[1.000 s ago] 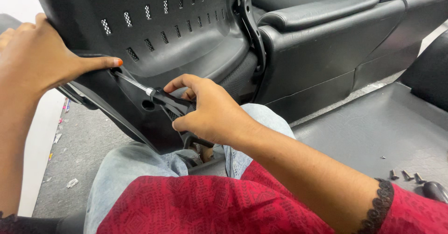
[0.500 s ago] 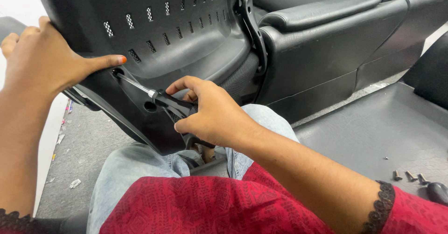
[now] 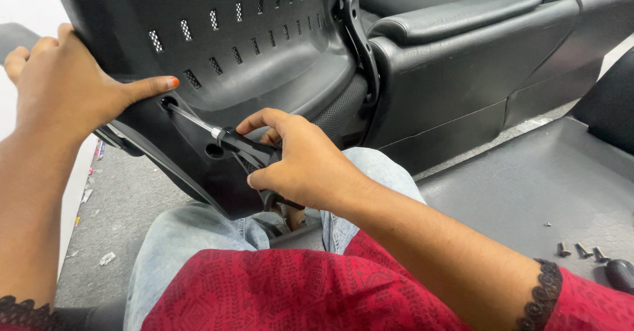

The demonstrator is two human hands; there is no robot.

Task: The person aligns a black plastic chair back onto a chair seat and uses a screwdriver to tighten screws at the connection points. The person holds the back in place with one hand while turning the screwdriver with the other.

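Head view looks down on a seated person with a black plastic chair back (image 3: 251, 60) propped against the knees. All places below are told from that chair back.

On its left edge, the left hand (image 3: 72, 93) is clamped around the rim, fingers wrapped behind and out of sight, thumb laid flat across the front face with its orange-painted nail pointing toward the middle. Just under that thumb tip, the metal shaft of a screwdriver (image 3: 228, 139) runs up and to the left into a round recess in the lower part of the shell; I cannot tell whether its tip sits in a screw there. At the lower front of the chair back, the right hand (image 3: 304, 166) is closed around the screwdriver's black handle, index finger arched over the top of the grip and the other fingers curled beneath.

Below the chair back are the person's legs in pale blue jeans (image 3: 191, 238), and nearer the camera a red patterned garment (image 3: 290, 291) with black lace at the cuffs. To the right of the chair back, touching or nearly touching its edge, stands a black leather sofa (image 3: 462, 53). Well apart to the lower right, a few small screws (image 3: 581, 250) lie on a grey mat (image 3: 528, 185).
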